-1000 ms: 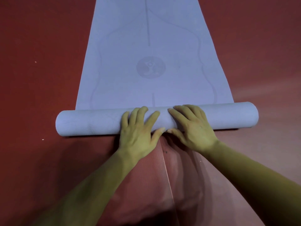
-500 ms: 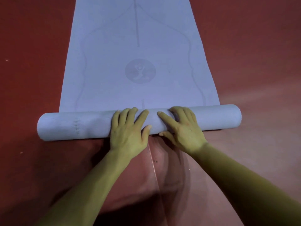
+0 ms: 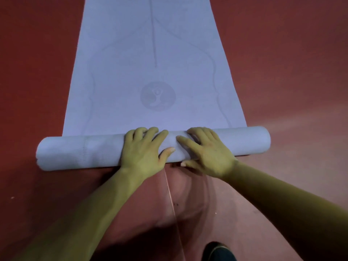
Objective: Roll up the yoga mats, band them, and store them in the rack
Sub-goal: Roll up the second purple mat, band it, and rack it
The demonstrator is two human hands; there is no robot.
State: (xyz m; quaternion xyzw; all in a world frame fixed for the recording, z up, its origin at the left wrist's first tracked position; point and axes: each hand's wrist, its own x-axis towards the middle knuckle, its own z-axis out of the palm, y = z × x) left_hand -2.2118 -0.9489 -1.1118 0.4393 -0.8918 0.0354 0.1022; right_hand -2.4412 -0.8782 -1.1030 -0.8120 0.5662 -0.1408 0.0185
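Yoga mat roll nearer round logo

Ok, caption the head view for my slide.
Left hand and right hand press a part-rolled mat on a red floor.

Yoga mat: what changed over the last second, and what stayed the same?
The rolled part advanced slightly toward the round emblem, covering the short line below it. Nothing was gripped or released. The left hand and right hand stay pressed flat on its middle.

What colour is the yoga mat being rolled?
Pale lavender-blue yoga mat with faint grey line markings; head view.
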